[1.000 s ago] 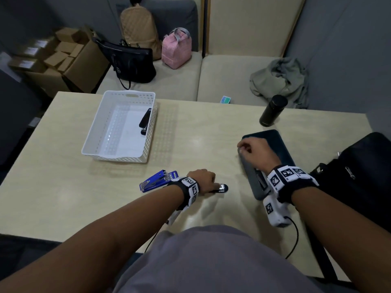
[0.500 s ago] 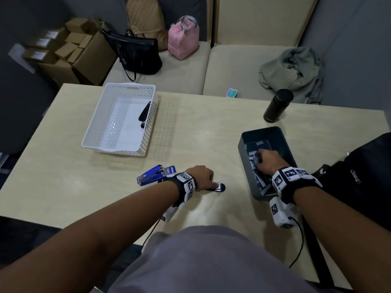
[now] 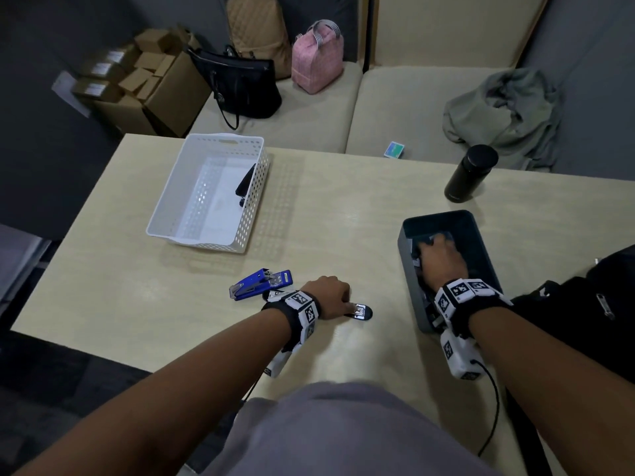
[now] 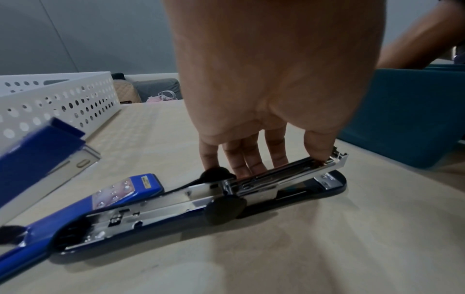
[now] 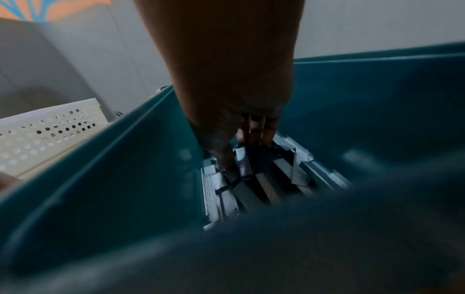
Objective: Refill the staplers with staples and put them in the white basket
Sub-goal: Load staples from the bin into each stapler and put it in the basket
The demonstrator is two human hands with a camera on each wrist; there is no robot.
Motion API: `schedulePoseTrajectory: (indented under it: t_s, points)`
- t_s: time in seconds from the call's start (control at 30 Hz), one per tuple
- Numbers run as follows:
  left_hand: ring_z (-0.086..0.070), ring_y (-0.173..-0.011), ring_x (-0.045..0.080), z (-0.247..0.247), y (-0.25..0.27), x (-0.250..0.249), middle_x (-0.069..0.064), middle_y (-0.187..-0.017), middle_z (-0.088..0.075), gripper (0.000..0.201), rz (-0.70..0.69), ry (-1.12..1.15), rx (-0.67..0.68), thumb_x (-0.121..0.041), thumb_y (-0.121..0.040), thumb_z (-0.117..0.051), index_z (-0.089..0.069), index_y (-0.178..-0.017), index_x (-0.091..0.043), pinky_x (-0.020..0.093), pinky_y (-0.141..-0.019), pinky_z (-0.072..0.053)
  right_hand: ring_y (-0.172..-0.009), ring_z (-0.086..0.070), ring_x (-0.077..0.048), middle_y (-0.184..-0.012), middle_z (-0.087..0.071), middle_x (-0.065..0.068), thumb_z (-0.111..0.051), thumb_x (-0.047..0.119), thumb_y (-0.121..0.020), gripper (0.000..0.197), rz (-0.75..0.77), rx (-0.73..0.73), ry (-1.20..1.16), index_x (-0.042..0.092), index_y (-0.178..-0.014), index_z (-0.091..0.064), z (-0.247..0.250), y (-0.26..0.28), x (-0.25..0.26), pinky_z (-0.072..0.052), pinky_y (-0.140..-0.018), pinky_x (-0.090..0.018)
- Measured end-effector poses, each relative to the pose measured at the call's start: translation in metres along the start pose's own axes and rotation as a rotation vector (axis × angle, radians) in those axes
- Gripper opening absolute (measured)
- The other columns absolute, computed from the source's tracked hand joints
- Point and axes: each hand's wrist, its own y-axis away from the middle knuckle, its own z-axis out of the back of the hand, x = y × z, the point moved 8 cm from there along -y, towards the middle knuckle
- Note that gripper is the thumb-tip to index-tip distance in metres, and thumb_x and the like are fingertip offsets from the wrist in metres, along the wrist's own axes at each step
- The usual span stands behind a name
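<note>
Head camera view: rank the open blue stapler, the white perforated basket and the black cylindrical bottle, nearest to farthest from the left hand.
1. Open blue stapler: under the left hand, which holds it at the near table edge.
2. White perforated basket: farther back, to the left.
3. Black cylindrical bottle: far right, by the table's back edge.

Staplers: 3 total – 2 blue on counter, i.e. open stapler under left hand + 2nd blue stapler beside it; 1 black stapler in white basket. 1 teal bin, staple strips inside, too many/blurred to count. 1 black bottle. 3 bags on sofa.
</note>
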Motion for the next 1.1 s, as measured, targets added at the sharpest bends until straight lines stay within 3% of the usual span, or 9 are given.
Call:
schedulePoseTrajectory:
  t_s: [0.17, 0.27, 0.37, 0.47, 0.57, 0.7, 0.8, 0.97, 1.1]
  points:
    - [-0.057, -0.109, 0.029, -0.003, -0.003, 0.001, 0.009, -0.115, -0.061, 0.035, 0.006, 0.0, -0.004, -0.051, -0.091, -0.055, -0.066, -0.104, -0.02, 0.038, -0.087, -0.046, -0.121, -0.048, -0.036, -0.132, -0.044, -0.017, -0.066, 0.017, -0.086, 0.042, 0.012, -0.014, -0.2, 0.011, -0.125, -0.052, 0.002, 0.004, -0.011, -0.05, -0.09, -0.045]
    - [-0.058, -0.108, 0.028, -0.003, -0.005, 0.001, 0.008, -0.115, -0.061, 0.034, 0.008, 0.02, 0.0, -0.051, -0.09, -0.057, -0.066, -0.103, -0.02, 0.038, -0.087, -0.047, -0.103, -0.059, -0.034, -0.116, -0.058, -0.014, -0.057, 0.008, -0.085, 0.014, 0.018, -0.002, -0.278, 0.014, -0.097, -0.062, 0.01, 0.005, -0.028, -0.053, -0.081, -0.04]
    - [-0.059, -0.106, 0.027, -0.001, -0.006, 0.0, 0.007, -0.111, -0.063, 0.035, 0.001, 0.035, 0.015, -0.054, -0.088, -0.059, -0.067, -0.1, -0.022, 0.037, -0.088, -0.049, -0.088, -0.06, -0.019, -0.087, -0.063, -0.001, -0.052, -0.004, -0.083, 0.026, 0.111, 0.26, -0.237, 0.018, -0.074, -0.063, 0.002, 0.011, -0.029, -0.045, -0.075, -0.025]
    - [-0.06, -0.104, 0.026, -0.001, -0.006, -0.002, 0.005, -0.108, -0.064, 0.039, -0.005, 0.012, 0.024, -0.06, -0.085, -0.058, -0.066, -0.097, -0.024, 0.036, -0.087, -0.05, -0.086, -0.056, -0.015, -0.087, -0.059, 0.001, -0.056, -0.001, -0.081, 0.024, 0.154, 0.354, -0.146, 0.019, -0.085, -0.07, 0.001, 0.019, -0.024, -0.045, -0.076, -0.025]
    - [-0.06, -0.106, 0.026, 0.002, -0.006, -0.009, 0.006, -0.112, -0.064, 0.041, -0.008, -0.032, 0.027, -0.06, -0.086, -0.057, -0.067, -0.101, -0.023, 0.036, -0.086, -0.049, -0.092, -0.064, -0.02, -0.094, -0.065, -0.001, -0.074, 0.016, -0.074, 0.01, 0.105, 0.359, -0.109, 0.02, -0.079, -0.066, -0.003, 0.023, -0.024, -0.053, -0.078, -0.028]
    - [-0.059, -0.109, 0.029, 0.0, -0.004, -0.016, 0.008, -0.116, -0.063, 0.041, -0.016, -0.066, 0.031, -0.054, -0.089, -0.055, -0.068, -0.107, -0.019, 0.037, -0.086, -0.048, -0.097, -0.066, -0.026, -0.108, -0.062, -0.006, -0.082, 0.036, -0.069, 0.043, 0.055, 0.295, 0.065, 0.013, -0.101, -0.064, -0.01, 0.035, -0.02, -0.056, -0.082, -0.036]
    - [-0.058, -0.111, 0.029, -0.001, -0.001, -0.02, 0.009, -0.119, -0.061, 0.042, -0.019, -0.072, 0.019, -0.053, -0.091, -0.054, -0.067, -0.111, -0.018, 0.039, -0.089, -0.048, -0.105, -0.063, -0.029, -0.118, -0.058, -0.01, -0.073, 0.026, -0.078, 0.037, 0.048, 0.242, 0.078, 0.013, -0.11, -0.06, -0.015, 0.04, -0.02, -0.054, -0.085, -0.037]
    - [-0.057, -0.113, 0.03, -0.005, 0.004, -0.022, 0.009, -0.121, -0.059, 0.044, -0.027, -0.08, 0.014, -0.055, -0.091, -0.053, -0.067, -0.111, -0.018, 0.04, -0.093, -0.049, -0.101, -0.063, -0.027, -0.115, -0.061, -0.008, -0.067, 0.015, -0.08, 0.026, 0.011, 0.232, -0.194, 0.016, -0.105, -0.061, -0.01, 0.041, -0.029, -0.054, -0.085, -0.036]
    - [-0.058, -0.112, 0.03, -0.005, 0.007, -0.024, 0.01, -0.12, -0.059, 0.045, -0.029, -0.108, 0.018, -0.055, -0.092, -0.052, -0.067, -0.112, -0.018, 0.041, -0.093, -0.05, -0.092, -0.062, -0.019, -0.105, -0.067, -0.004, -0.062, 0.008, -0.084, 0.02, 0.048, 0.246, -0.348, 0.014, -0.103, -0.067, -0.003, 0.043, -0.027, -0.05, -0.082, -0.027]
